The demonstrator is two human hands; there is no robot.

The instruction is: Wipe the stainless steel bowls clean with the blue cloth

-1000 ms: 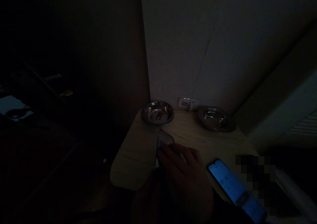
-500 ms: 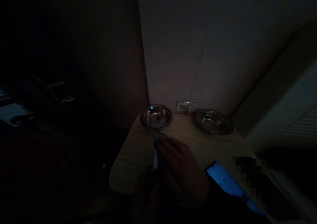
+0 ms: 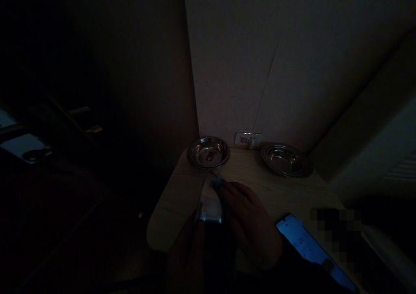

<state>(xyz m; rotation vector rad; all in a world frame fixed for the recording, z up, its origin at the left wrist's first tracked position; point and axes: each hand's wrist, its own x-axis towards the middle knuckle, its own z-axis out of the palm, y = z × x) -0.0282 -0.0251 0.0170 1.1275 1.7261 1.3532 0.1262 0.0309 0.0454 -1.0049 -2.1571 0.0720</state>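
Head cam, v. dark, so low confidence on fine detail. The right hand (image 3: 250, 220) lies on the table (image 3: 175, 198), low-centre of frame. Its fingers (image 3: 229, 192) point to ~10 o'clock, held close together, w/ tips resting on the right edge of a pale piece (image 3: 209, 205). The piece is glossy and catches light; can't tell cloth vs foil/plastic. The thumb is hidden, so I can't say if it's a pinch or just fingers laid on top.

Key relation: the pale piece sits at 9 o'clock of the fingertips, touching them. Its long axis runs approx 12:30 to 6:30, i.e. nearly straight away from me, far end tipped slightly right. The fingers cross that axis at an angle, not along it. They contact the upper half only.

The far end stops just short of the left steel bowl (image 3: 208, 152), which is at 12 o'clock of it. They look near but apart, as far as I can see.

The near end runs into a dark shape at 6 o'clock that I read as the left hand (image 3: 191, 250). It's too dim to see fingers. I can't tell whether it holds that end or is merely beside it.

Nearer hand: the right hand is the only one clearly on the piece.

Rest:
- The second steel bowl (image 3: 286, 159) is at 2 o'clock of the right hand, well apart.
- A wall socket (image 3: 248, 138) sits on the wall btw the two bowls.
- A lit phone (image 3: 308, 248) is at 4 o'clock of the right hand, screen up, near the table's edge.
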